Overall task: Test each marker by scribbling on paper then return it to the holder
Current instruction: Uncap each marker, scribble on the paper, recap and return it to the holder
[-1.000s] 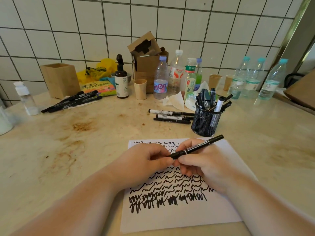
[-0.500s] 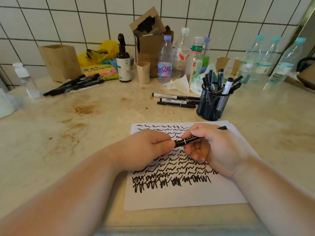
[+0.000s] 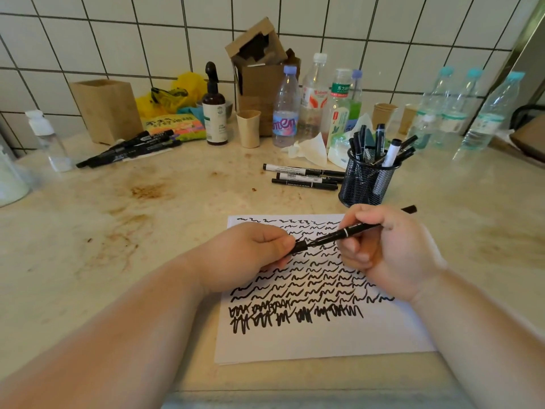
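My right hand (image 3: 386,249) grips the barrel of a slim black marker (image 3: 348,230) above the white paper (image 3: 321,340), which carries rows of black scribbles. My left hand (image 3: 250,255) pinches the marker's black cap (image 3: 300,247) at its left end; the cap sits just off the tip, with the narrow tip showing between cap and barrel. The black mesh holder (image 3: 365,181) stands behind the paper, just beyond my right hand, with several markers upright in it.
Three markers (image 3: 303,176) lie left of the holder. Another bunch of black markers (image 3: 129,149) lies at the back left by a wooden box (image 3: 107,110). Bottles (image 3: 284,110), paper cups (image 3: 249,128), a cardboard box (image 3: 259,69) and tissue line the tiled wall.
My hands have drawn slightly apart: the cap in my left hand has come off the marker's tip. The view shifted a little downward.
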